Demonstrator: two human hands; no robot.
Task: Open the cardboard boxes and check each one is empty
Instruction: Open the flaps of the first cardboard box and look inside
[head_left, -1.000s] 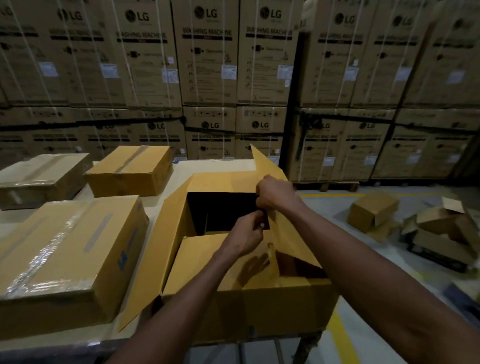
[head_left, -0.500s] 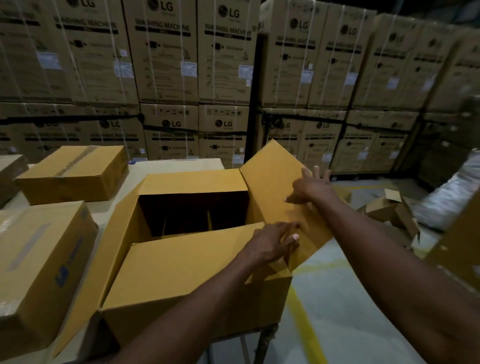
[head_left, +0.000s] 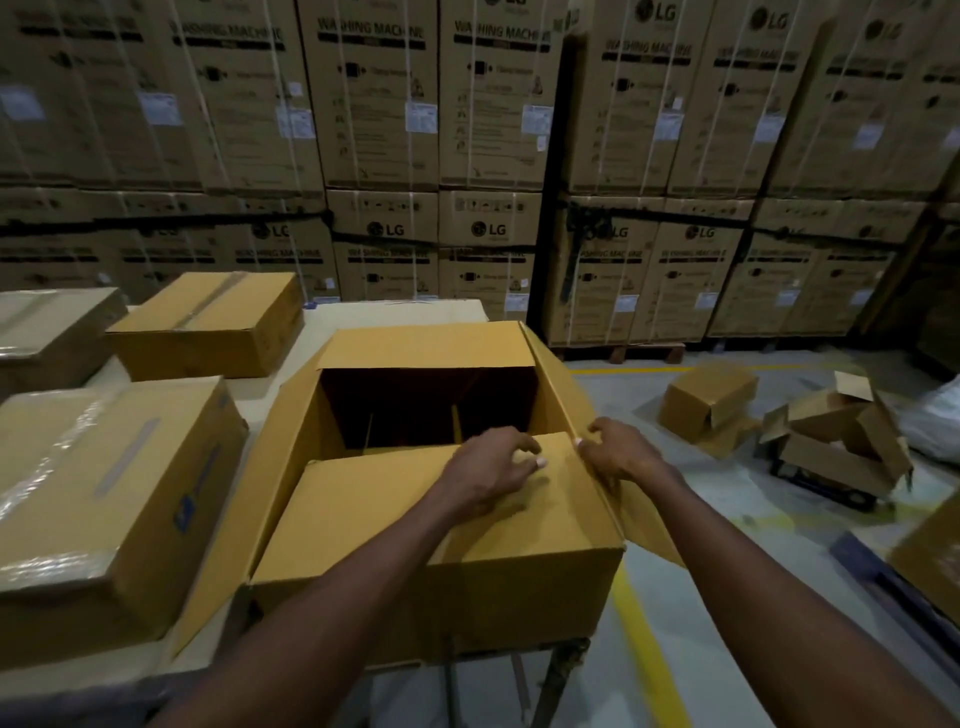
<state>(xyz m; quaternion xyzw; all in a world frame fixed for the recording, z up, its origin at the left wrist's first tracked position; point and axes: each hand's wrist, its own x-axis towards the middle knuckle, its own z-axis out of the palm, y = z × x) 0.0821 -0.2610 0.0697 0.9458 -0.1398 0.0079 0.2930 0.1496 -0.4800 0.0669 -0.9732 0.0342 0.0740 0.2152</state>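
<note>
An open cardboard box stands at the table's right end, directly in front of me. Its far, left and right flaps are folded out; the near flap still lies flat over the front half. My left hand rests on that near flap at its far edge, fingers curled over it. My right hand presses on the right flap, which is bent down outward. The inside of the box is dark, with thin cardboard dividers showing. Nothing else is visible inside.
Three taped shut boxes sit on the table to the left: a near one wrapped in film, one further back and one at the far left edge. Opened boxes lie on the floor at right. Stacked washing machine cartons form the back wall.
My right hand has pushed the right flap from upright down and outward. My left hand moved along the near flap to its far edge. The head view shifted slightly.
</note>
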